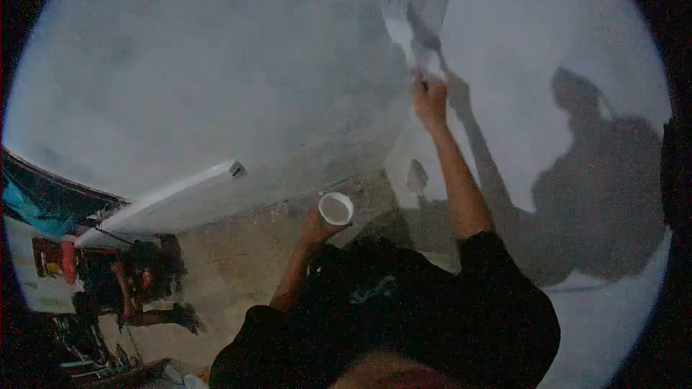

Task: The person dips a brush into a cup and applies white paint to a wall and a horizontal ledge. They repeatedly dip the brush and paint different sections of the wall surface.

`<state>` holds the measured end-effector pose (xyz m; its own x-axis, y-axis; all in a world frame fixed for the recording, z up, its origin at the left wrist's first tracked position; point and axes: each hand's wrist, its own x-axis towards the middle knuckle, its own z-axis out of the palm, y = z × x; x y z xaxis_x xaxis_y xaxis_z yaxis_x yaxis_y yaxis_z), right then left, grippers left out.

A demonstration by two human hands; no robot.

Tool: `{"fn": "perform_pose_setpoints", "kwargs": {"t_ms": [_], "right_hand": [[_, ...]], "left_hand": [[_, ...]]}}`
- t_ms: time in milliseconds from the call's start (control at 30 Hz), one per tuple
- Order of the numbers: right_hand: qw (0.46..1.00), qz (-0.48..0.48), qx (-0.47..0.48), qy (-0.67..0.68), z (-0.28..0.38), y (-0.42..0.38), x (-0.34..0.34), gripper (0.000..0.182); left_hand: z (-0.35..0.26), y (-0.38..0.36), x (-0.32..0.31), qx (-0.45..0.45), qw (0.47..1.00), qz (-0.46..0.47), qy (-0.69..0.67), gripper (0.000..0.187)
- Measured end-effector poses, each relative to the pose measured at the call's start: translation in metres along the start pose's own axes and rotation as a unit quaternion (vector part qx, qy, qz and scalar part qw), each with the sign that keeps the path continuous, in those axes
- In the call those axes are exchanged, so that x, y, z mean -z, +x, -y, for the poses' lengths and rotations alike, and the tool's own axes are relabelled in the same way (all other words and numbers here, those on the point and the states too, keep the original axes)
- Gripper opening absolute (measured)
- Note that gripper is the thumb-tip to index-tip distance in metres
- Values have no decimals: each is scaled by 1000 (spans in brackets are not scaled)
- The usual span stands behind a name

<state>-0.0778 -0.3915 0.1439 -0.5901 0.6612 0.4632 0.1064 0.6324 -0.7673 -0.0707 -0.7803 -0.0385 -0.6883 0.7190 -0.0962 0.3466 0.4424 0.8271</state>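
Note:
My left hand is wrapped round a white cup, held upright in front of my body. Pale liquid shows inside its rim. My right arm reaches up to the grey wall near the corner. The fingers of my right hand are closed on what looks like a paintbrush; its pale head is blurred and hard to part from the wall. Beside it a brighter white streaked patch marks the wall, with the hand's shadow close by.
The adjoining wall on the right carries my large shadow. A long white panel or ledge juts out at the left. Beyond it lie a blue-green cloth, a red object and dim clutter. Brown floor shows below.

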Motion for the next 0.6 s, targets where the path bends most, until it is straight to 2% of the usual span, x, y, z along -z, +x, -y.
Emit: {"fn": "perform_pose_setpoints", "kwargs": {"t_ms": [33,100,133,200,233,267,333,400,433,467,533,567,600], "right_hand": [[999,6,33,-41,-32,-17,-15,42],[999,-9,1,-34,-90,-51,-54,44],[993,-27,-96,56,-101,-73,-70,47],[984,10,-178,10,-174,-99,-104,41],[984,9,-178,10,-201,-110,-111,41],[977,57,-204,-7,-223,-120,-115,39],[968,105,-227,-20,-220,-123,-105,38],[936,201,-278,78,-167,-117,-69,34],[937,200,-277,79,-166,-114,-64,34],[963,183,-195,30,-167,-119,-55,33],[976,126,-160,78,-139,-98,-35,29],[959,81,-206,175,-97,-79,-12,23],[970,83,-190,124,-72,-58,8,21]], "left_hand": [[-11,-3,5,-34,999,-7,2,92],[-7,-6,2,-25,1000,-3,0,92],[-5,-5,-1,-19,1000,2,0,92],[-4,-4,-5,-7,1000,8,-1,92],[-3,-2,-7,-3,1000,10,0,92],[-3,-1,-10,2,1000,11,4,92],[-2,1,-17,10,1000,8,9,92],[0,0,-23,18,1000,2,17,92],[1,-3,-26,21,1000,1,21,92],[7,-12,-32,18,1000,-1,23,92],[12,-21,-36,1,1000,-15,10,86],[16,-26,-37,-11,1000,-24,2,80],[19,-31,-38,-23,999,-33,-6,74]]}}
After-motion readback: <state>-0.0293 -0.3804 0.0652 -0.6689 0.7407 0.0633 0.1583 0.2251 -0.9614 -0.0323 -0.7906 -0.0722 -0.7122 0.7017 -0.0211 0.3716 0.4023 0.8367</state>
